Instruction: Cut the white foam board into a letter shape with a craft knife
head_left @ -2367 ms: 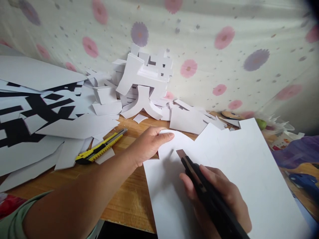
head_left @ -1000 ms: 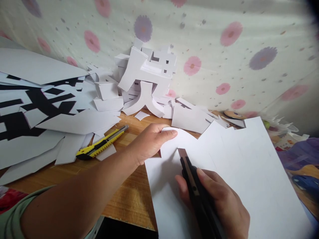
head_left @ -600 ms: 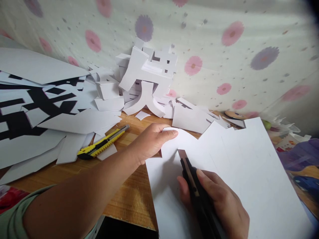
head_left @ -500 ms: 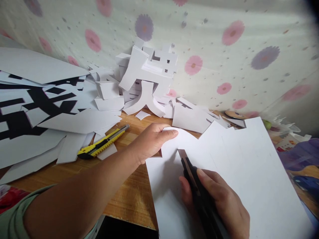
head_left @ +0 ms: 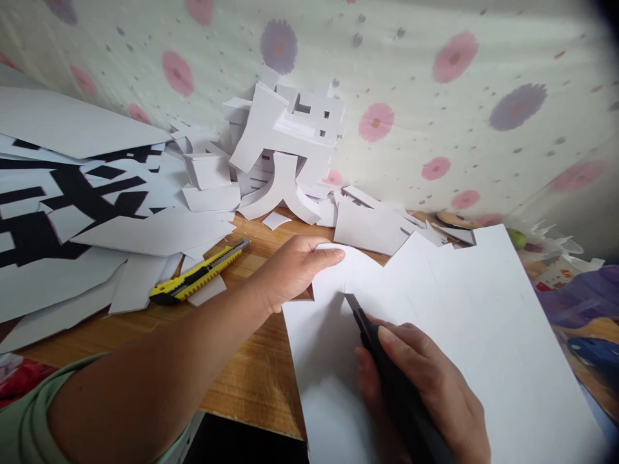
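Note:
A large white foam board (head_left: 474, 348) with a notched, curved far edge lies in front of me, overhanging the table's near edge. My left hand (head_left: 304, 267) pinches its far left corner, thumb on top and the fingers hidden underneath. My right hand (head_left: 430, 380) is wrapped around a black utility knife (head_left: 396, 386). The blade tip meets the board near a short cut line, a little below and right of my left thumb. The knife's lower end runs out of the bottom of the view.
A yellow utility knife (head_left: 200, 274) lies on the wooden table (head_left: 242, 367), left of my left hand. Cut white pieces (head_left: 290, 135) are heaped against the flowered curtain (head_left: 406, 71). White and black sheets (head_left: 72, 187) spread along the left; a purple bag (head_left: 580, 293) sits at right.
The black knife has turned in my right hand, and its blade now shows narrower. Its tip has shifted slightly toward me. My left hand keeps its hold on the board.

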Available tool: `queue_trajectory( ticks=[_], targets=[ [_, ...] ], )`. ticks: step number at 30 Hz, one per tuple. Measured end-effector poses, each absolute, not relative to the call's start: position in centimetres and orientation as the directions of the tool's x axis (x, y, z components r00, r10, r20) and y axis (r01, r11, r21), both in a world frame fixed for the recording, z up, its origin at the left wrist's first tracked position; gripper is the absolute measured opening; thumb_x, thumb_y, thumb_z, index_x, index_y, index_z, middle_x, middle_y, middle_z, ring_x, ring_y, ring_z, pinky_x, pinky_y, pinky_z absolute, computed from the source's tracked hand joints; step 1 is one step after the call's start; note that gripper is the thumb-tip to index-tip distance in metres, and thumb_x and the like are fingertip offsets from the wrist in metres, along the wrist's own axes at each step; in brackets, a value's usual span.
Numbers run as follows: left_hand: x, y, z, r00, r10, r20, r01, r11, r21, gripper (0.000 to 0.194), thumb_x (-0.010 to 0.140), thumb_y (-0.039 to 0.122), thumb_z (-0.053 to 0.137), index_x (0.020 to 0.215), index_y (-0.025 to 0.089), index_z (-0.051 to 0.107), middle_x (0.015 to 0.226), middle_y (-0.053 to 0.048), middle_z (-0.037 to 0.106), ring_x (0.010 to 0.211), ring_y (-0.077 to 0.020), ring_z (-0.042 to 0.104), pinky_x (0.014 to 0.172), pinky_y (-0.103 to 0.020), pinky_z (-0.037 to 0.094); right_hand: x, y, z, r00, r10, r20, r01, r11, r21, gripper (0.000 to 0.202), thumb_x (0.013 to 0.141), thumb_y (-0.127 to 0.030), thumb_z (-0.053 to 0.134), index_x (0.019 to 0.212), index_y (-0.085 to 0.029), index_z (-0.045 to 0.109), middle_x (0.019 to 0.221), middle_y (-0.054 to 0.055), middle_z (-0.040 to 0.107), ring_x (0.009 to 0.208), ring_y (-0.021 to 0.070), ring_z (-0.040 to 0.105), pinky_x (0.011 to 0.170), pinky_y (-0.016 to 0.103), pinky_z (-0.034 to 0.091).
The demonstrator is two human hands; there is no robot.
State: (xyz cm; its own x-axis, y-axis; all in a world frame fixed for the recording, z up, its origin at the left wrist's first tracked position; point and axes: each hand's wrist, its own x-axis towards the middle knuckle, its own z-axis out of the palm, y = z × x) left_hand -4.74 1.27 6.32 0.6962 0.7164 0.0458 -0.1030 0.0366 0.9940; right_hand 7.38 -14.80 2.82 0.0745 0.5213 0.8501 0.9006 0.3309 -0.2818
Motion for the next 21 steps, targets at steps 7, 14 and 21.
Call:
queue_trajectory(
  ticks=[7,14,21],
  targets=[
    [-4.69,1.16,6.16,0.698,0.716,-0.02,-0.084,0.109,0.99,0.026,0.08,0.04,0.065,0.073,0.015,0.061,0.064,0.002,0.057,0.057,-0.011,0.051,0.053,-0.023,0.037,7.63,-14.7,2.35,0.047,0.489,0.871,0.862,0.421,-0.283,0.039,0.077,-0.007,0.066,0.115,-0.017,0.063,0.086,0.006,0.067,0.082,0.0204,0.07,0.07,0.03,0.06],
    [-4.62,1.08,6.25,0.69,0.723,-0.047,-0.076,0.138,0.988,0.027,0.077,0.041,0.066,0.071,0.015,0.06,0.063,0.001,0.057,0.057,-0.0112,0.051,0.052,-0.022,0.037,7.91,-14.75,2.67,0.004,0.452,0.892,0.865,0.447,-0.23,0.031,0.076,-0.004,0.065,0.105,-0.014,0.065,0.077,0.004,0.067,0.075,0.0206,0.072,0.065,0.031,0.062],
    [-4.62,0.94,6.29,0.698,0.709,-0.098,-0.068,0.201,0.977,0.027,0.076,0.042,0.068,0.073,0.016,0.062,0.065,0.0,0.058,0.058,-0.013,0.054,0.052,-0.023,0.039,7.83,-15.55,2.17,0.061,0.534,0.844,0.874,0.379,-0.304,0.038,0.077,-0.008,0.065,0.113,-0.019,0.061,0.091,0.008,0.071,0.088,0.025,0.073,0.076,0.038,0.061]
  ],
)
